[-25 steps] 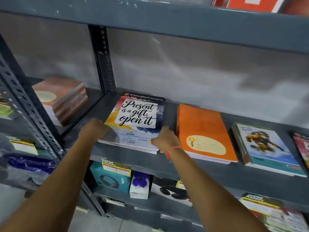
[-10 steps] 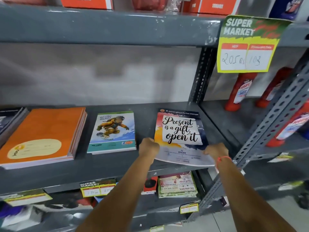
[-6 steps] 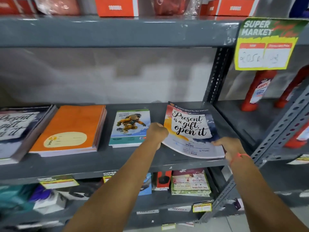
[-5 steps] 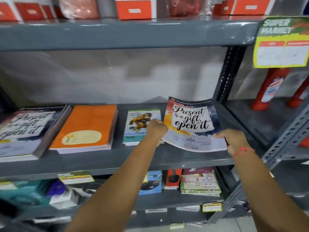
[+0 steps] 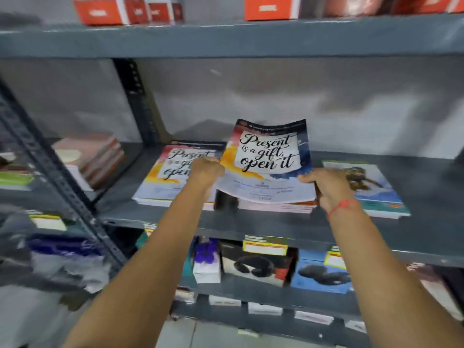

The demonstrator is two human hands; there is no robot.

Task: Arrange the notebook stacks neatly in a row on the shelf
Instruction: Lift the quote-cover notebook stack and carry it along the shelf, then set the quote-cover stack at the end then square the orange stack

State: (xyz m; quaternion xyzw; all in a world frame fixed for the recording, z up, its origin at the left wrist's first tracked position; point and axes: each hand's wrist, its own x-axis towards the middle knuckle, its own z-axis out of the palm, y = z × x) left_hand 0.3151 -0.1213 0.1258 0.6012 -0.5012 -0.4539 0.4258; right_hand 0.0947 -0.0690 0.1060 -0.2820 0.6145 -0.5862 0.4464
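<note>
I hold a "Present is a gift, open it" notebook tilted up above the grey shelf. My left hand grips its left edge and my right hand grips its right edge. It hovers over the orange notebook stack, of which only the front edge shows. A stack with the same "Present is a gift" cover lies to the left. A stack with a cartoon figure cover lies to the right, partly behind my right hand.
A perforated upright post stands at the shelf's back left. Another notebook stack lies in the left bay. Orange boxes line the shelf above. Boxed headphones and price tags fill the shelf below.
I lifted the notebook from the shelf's right end and carried it left across the row. It now hangs tilted over the orange stack, with my view turned left.
</note>
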